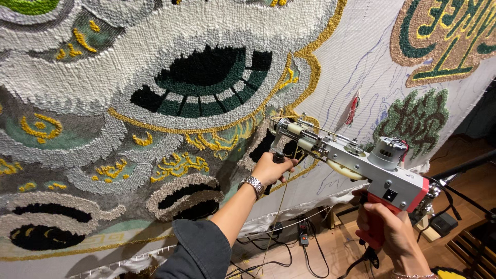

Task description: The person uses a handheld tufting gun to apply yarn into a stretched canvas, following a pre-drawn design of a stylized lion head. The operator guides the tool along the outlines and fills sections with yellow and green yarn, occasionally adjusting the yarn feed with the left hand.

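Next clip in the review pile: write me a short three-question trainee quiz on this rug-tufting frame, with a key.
1. True or false: both hands are on the tufting gun.
2. Which hand grips the red handle? A) left hand B) right hand C) neither
3. Fill in: the yarn running up to the front of the gun is ____ in colour.

Key
1. True. The left hand holds the black front grip near the needle end, close to the tufted cloth; the right hand holds the rear.
2. B. The left one, with a metal wristwatch, is forward.
3. Yellow, like the gold outlines on the rug.
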